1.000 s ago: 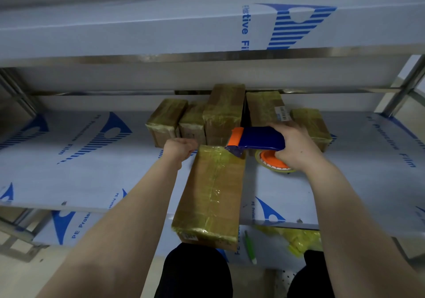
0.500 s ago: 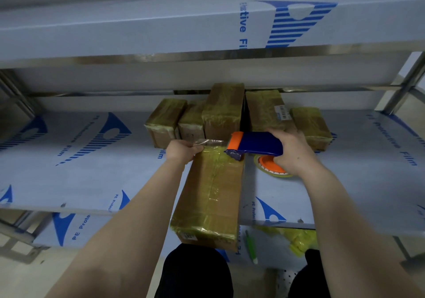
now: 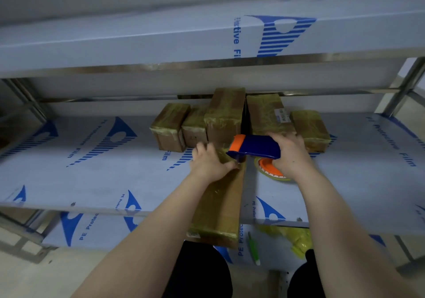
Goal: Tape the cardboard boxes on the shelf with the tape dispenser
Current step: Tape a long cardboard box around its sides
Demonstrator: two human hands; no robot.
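On the shelf, five rear boxes look taped; left hand fingers press flat on the front box, right hand fingers grip the tape dispenser, its strip apparently unfinished.

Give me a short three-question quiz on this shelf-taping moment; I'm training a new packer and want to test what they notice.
1. True or false: the right hand holds the blue and orange tape dispenser.
2. Where is the left hand? A) flat on the far end of the long cardboard box B) on the upper shelf C) holding the green pen
3. How many taped boxes stand in the row at the back of the shelf?

Key: 1 true; 2 A; 3 five.
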